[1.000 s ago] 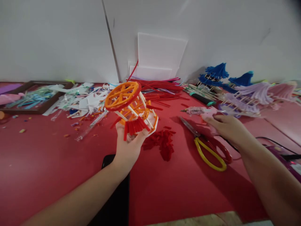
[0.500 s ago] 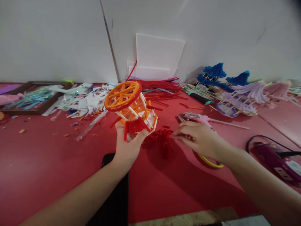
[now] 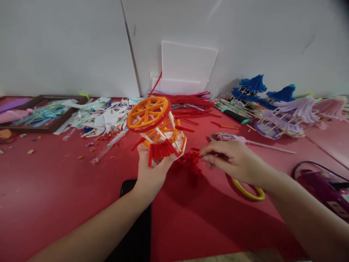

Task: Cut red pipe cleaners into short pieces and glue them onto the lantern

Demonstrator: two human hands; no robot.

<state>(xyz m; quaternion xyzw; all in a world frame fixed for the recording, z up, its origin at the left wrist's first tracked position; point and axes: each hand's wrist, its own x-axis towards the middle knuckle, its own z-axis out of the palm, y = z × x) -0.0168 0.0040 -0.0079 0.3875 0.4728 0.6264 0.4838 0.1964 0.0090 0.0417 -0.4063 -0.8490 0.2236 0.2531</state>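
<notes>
My left hand (image 3: 152, 176) grips the base of an orange frame (image 3: 149, 114), which has a spoked ring on top, white sticks as posts and a row of short red pieces (image 3: 162, 150) along its near side. My right hand (image 3: 231, 160) has its fingertips pinched at the right edge of a pile of cut red pieces (image 3: 189, 163); what lies between them is too small to make out. Yellow-handled scissors (image 3: 249, 191) lie partly under that hand. Behind it is a pink glue gun (image 3: 229, 137) with a clear stick.
A black phone (image 3: 136, 225) lies under my left forearm. Red stems (image 3: 188, 103) and paper scraps (image 3: 102, 118) line the back. Blue and lilac models (image 3: 289, 112) stand back right, near a purple power strip (image 3: 324, 185). A brown frame (image 3: 51, 125) is far left.
The whole view has shifted slightly, so things appear a little further right and lower. My right fingertips look drawn closer together at the red pile. My left hand keeps its grip.
</notes>
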